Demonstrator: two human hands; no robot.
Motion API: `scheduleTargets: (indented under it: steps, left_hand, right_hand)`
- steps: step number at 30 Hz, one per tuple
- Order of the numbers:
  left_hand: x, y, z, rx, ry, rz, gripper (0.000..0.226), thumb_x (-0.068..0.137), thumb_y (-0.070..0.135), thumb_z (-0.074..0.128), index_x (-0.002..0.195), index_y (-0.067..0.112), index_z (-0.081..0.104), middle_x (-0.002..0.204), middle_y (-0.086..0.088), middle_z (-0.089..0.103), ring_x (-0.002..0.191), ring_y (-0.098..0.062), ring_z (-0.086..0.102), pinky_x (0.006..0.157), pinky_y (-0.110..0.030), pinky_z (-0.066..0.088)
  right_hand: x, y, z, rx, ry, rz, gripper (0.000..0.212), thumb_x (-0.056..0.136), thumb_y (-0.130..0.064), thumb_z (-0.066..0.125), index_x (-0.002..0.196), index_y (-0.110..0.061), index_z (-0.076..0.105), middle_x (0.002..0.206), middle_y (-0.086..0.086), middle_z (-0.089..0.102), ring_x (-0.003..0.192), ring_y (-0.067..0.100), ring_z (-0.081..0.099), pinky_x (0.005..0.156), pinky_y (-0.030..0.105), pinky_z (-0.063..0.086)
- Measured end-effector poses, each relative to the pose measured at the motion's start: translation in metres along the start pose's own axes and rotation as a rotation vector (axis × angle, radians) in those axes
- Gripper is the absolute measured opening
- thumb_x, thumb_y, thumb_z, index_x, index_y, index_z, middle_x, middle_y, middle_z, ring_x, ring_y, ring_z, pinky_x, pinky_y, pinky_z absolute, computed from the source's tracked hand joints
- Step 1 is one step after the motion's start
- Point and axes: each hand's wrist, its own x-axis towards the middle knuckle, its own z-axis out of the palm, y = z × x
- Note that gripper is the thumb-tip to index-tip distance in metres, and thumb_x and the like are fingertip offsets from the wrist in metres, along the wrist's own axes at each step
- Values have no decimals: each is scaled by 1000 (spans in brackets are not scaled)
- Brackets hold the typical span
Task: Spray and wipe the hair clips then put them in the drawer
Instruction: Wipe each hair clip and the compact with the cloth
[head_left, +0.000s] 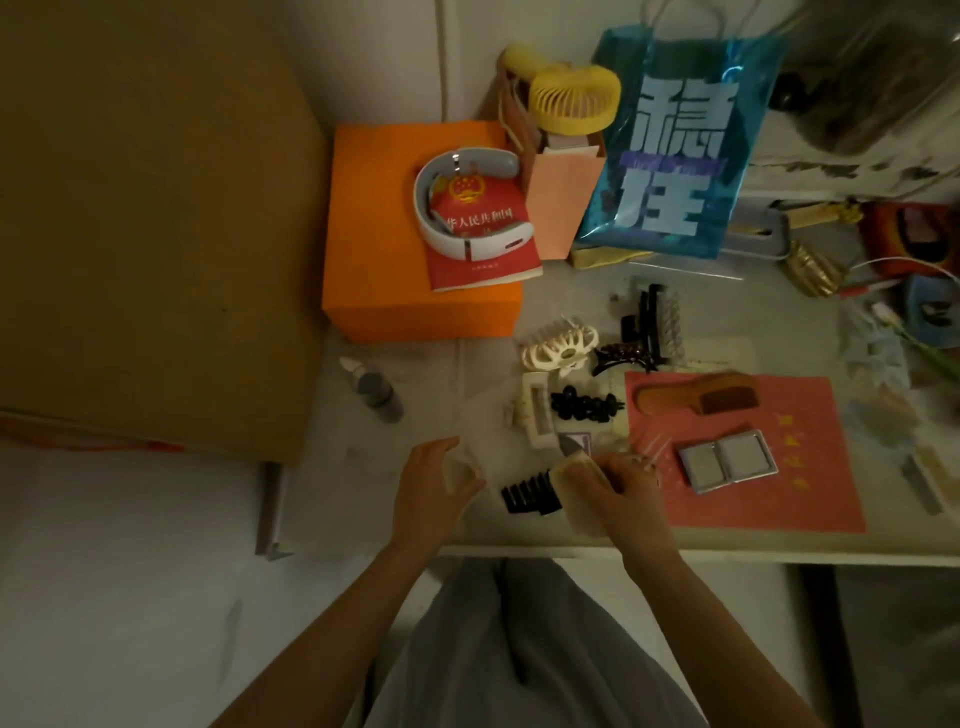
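Observation:
My right hand (626, 486) grips a black toothed hair clip (530, 496) together with a pale cloth (579, 493) near the desk's front edge. Just left of the clip, my left hand (434, 486) hovers with its fingers loosely curved, touching a thin translucent sheet (470, 457). More clips lie behind: a cream claw clip (558, 351), a white rectangular clip (535, 415), a black beaded clip (584, 405), a dark brown claw clip (623, 358) and a black-and-clear clip (654, 322). A small grey spray bottle (374, 389) lies on the desk to the left. No drawer is in view.
An orange box (395, 260) with a red book (483, 234) and a white neck device (467, 208) stands behind the clips. A blue bag (675, 145) and yellow fan (571, 98) are at the back. A pink sheet (779, 467) holds a wooden comb (696, 397) and silver mirror (727, 460).

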Motion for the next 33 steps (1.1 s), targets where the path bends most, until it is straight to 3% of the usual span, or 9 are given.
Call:
scheduleTargets:
  steps: [5, 10, 13, 17, 25, 28, 33]
  left_hand:
    - [-9, -14, 8, 41, -9, -46, 74, 79, 28, 77, 140, 12, 39, 142, -6, 42, 130, -18, 38, 100, -15, 24]
    - [-11, -17, 13, -16, 45, -102, 79, 74, 26, 81, 139, 10, 40, 138, -6, 47, 127, -20, 45, 107, -30, 36]
    - [-10, -17, 15, -39, 62, -91, 74, 74, 25, 81, 136, 11, 44, 132, -6, 51, 120, -19, 50, 100, -28, 39]
    - [-8, -21, 18, -66, 43, -85, 83, 72, 20, 83, 142, 15, 39, 137, -6, 47, 124, -21, 47, 103, -33, 41]
    - [4, -26, 16, -3, -9, -41, 87, 72, 15, 82, 144, 20, 35, 133, -9, 41, 117, -22, 47, 100, -35, 44]
    - [9, -24, 13, 3, -25, -52, 83, 70, 17, 83, 140, 17, 40, 132, -11, 42, 117, -25, 48, 100, -38, 44]
    - [10, -20, 7, -62, -16, -91, 84, 65, 16, 87, 136, 15, 42, 128, -11, 48, 110, -23, 53, 89, -28, 45]
  right_hand:
    - [2, 2, 2, -46, -19, -1, 14, 86, -21, 68, 74, -17, 63, 72, 8, 64, 69, 25, 63, 62, 38, 54]
    - [3, 4, 1, -25, -14, 32, 11, 86, -23, 68, 77, -19, 63, 76, 5, 65, 73, 24, 65, 65, 38, 56]
    - [3, 6, 1, -29, -17, 31, 12, 86, -22, 68, 76, -19, 62, 76, 4, 64, 73, 23, 64, 65, 37, 56]
    - [3, 7, 0, -1, -38, 52, 10, 87, -21, 67, 80, -16, 62, 79, 7, 65, 76, 26, 65, 69, 41, 56]
    - [-3, 12, -1, 7, -27, 45, 12, 88, -21, 66, 79, -14, 61, 73, 4, 62, 61, 14, 62, 50, 23, 52]
    - [-6, 16, -2, -5, -26, 41, 10, 88, -22, 66, 81, -16, 62, 73, 4, 63, 60, 13, 62, 48, 24, 53]
    - [-11, 17, -5, -4, -19, 34, 10, 87, -23, 66, 83, -15, 62, 75, 5, 65, 62, 16, 64, 49, 23, 53]
